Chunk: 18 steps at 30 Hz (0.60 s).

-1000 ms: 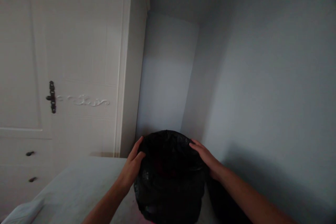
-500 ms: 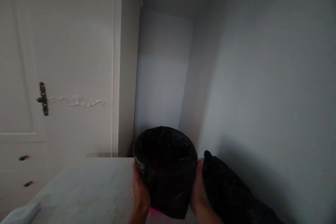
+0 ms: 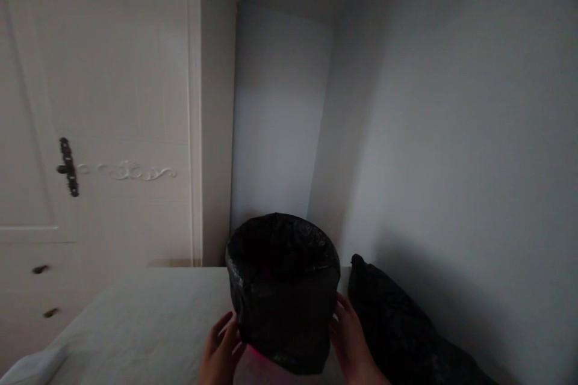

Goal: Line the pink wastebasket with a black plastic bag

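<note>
A trash bin lined with a black plastic bag (image 3: pixel 289 313) stands upright on the pale surface, its mouth tilted toward me. The bag is folded over the rim and hangs down outside. Below its hem shows a bit of the pink bin (image 3: pixel 262 367). My left hand (image 3: pixel 221 346) is at the lower left side, fingers apart and fingertips by the bag's hem. On the other side my right hand (image 3: pixel 350 334) has its fingers spread, tips against the bag. Neither hand visibly clasps the bin; some fingertips are hidden. The bin's inside is dark, with a faint reddish patch.
Right of the bin, a black plastic bundle (image 3: pixel 406 325) lies along the grey wall (image 3: pixel 474 162). A pale table-like surface (image 3: pixel 158 307) extends left, with a whitish item (image 3: pixel 38 367) at its near-left corner. A white wardrobe (image 3: pixel 126 90) with dark handles stands behind.
Both hands have slid lower down the bin's sides, and their fingers have loosened and spread. The left hand has shifted outward. The bin stays about where it was; the view has moved slightly.
</note>
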### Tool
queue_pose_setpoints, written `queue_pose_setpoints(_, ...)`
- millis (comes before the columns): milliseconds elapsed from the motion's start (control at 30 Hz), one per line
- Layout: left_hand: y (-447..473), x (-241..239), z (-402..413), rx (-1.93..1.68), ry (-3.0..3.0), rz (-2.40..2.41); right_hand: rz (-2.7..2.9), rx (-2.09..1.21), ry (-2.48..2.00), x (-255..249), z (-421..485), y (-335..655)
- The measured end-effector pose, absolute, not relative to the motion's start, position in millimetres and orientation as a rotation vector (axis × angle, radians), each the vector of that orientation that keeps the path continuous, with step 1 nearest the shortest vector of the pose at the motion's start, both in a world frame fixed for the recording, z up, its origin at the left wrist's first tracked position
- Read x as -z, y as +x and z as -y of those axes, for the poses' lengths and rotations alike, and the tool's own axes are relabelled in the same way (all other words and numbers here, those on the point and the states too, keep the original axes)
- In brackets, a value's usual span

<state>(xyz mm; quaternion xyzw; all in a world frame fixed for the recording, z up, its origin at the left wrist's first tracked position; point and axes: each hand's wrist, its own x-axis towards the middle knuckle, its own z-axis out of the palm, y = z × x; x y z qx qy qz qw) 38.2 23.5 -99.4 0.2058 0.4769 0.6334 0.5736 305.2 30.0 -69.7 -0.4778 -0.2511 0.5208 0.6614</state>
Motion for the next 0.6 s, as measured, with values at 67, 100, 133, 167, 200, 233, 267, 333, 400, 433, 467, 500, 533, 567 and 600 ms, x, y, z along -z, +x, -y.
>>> queue_pose_setpoints(67,41.0,98.0,-24.7,-1.467,0.488,-1.129,0.544,-1.201,-1.05,77.8,-35.2,298.4)
queue_pose_setpoints(100,40.5,97.6,-25.2,-1.459,0.497,-1.141,0.526,-1.204,-1.043,83.0,-38.8,297.2)
queue_pose_setpoints(133,38.6,97.4,-25.6,-1.459,0.515,-1.157,0.512,-1.197,-1.045,87.9,-42.5,297.9)
queue_pose_setpoints(167,35.6,97.4,-25.7,-1.472,0.546,-1.179,0.501,-1.177,-1.057,92.0,-45.8,300.4)
queue_pose_setpoints(200,31.8,97.4,-25.5,-1.497,0.588,-1.218,0.5,-1.139,-1.076,94.5,-48.2,304.2)
queue_pose_setpoints(233,28.0,97.1,-24.8,-1.532,0.646,-1.265,0.508,-1.085,-1.097,95.1,-49.2,308.9)
queue_pose_setpoints(267,25.1,96.2,-23.7,-1.58,0.725,-1.308,0.525,-1.012,-1.113,93.8,-48.4,313.5)
queue_pose_setpoints(333,24.4,92.8,-20.4,-1.681,0.944,-1.326,0.616,-0.851,-1.102,87.8,-41.8,319.7)
queue_pose_setpoints(400,32.5,88.5,-17.1,-1.748,1.161,-1.255,0.807,-0.782,-1.067,82.6,-30.9,318.0)
queue_pose_setpoints(433,39.0,86.7,-16.2,-1.764,1.239,-1.222,0.912,-0.787,-1.059,81.9,-25.6,314.0)
queue_pose_setpoints(467,46.0,85.5,-16.3,-1.765,1.293,-1.214,1.012,-0.809,-1.064,82.9,-21.3,308.5)
queue_pose_setpoints(500,52.7,84.9,-17.4,-1.747,1.338,-1.226,1.092,-0.836,-1.078,85.2,-18.4,302.1)
queue_pose_setpoints(533,58.3,85.0,-19.8,-1.717,1.379,-1.25,1.143,-0.846,-1.093,88.4,-17.4,295.5)
queue_pose_setpoints(567,62.3,85.7,-23.3,-1.683,1.422,-1.277,1.179,-0.838,-1.1,91.7,-18.1,289.5)
queue_pose_setpoints(600,64.5,86.8,-27.7,-1.651,1.468,-1.3,1.21,-0.818,-1.098,94.6,-20.6,284.4)
